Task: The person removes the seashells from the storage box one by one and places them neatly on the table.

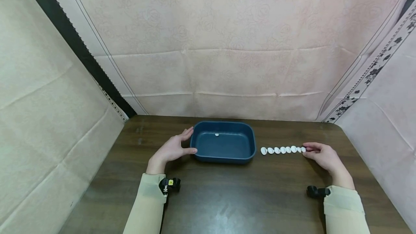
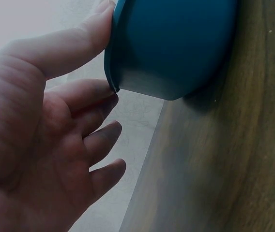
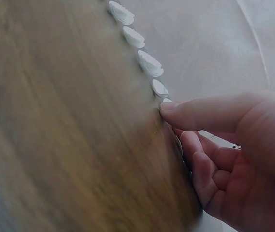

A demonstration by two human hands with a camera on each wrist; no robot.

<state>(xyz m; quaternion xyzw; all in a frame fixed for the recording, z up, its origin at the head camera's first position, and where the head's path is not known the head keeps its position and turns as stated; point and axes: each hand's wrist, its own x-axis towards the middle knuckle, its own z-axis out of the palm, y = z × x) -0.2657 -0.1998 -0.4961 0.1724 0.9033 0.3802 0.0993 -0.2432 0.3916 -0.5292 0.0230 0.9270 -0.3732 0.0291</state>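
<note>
A dark blue rectangular tray (image 1: 224, 160) sits on the table, with one small white shell (image 1: 216, 134) inside it. My left hand (image 1: 173, 149) is at the tray's left end; its thumb and index finger touch the rim, and the other fingers are spread apart in the left wrist view. To the right of the tray lies a row of several white shells (image 1: 277, 150), ridged in the right wrist view. At the row's right end, my right hand (image 1: 321, 154) pinches the last shell (image 1: 303, 149) between thumb and fingers; the thumb mostly hides that shell in the right wrist view.
The brown wooden table (image 1: 224, 198) has its far edge just behind the tray. Pale patterned cloth (image 1: 234, 46) hangs behind it and on both sides. A black camera is strapped to each wrist.
</note>
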